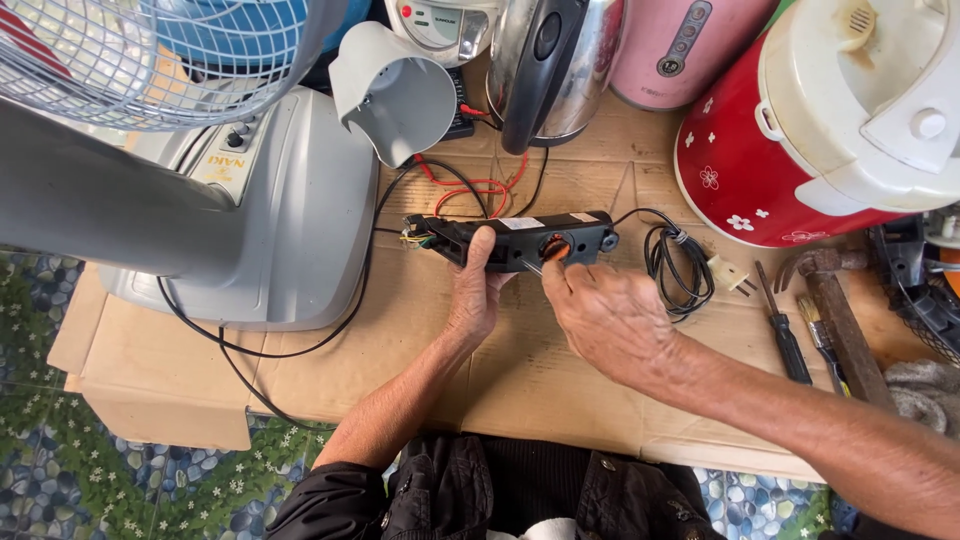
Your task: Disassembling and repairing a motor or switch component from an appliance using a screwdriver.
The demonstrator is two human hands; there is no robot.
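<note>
Black control housing (515, 240) gripped by left hand (475, 290); right hand (605, 320) touching.

The work surface is flattened brown cardboard (560, 390) laid over a pebble-patterned floor (60, 470). Left of the left hand (472, 295) stands a grey fan base (290, 210). Right of the right hand (610, 320) lie a coiled black cord (672, 262), a screwdriver (785, 335) and a hammer (838, 315). Beyond the hands stand a steel kettle (550, 65) and a red rice cooker (830, 130).

Red cooker (745, 165) with white flowers; black panel (520, 240).
</note>
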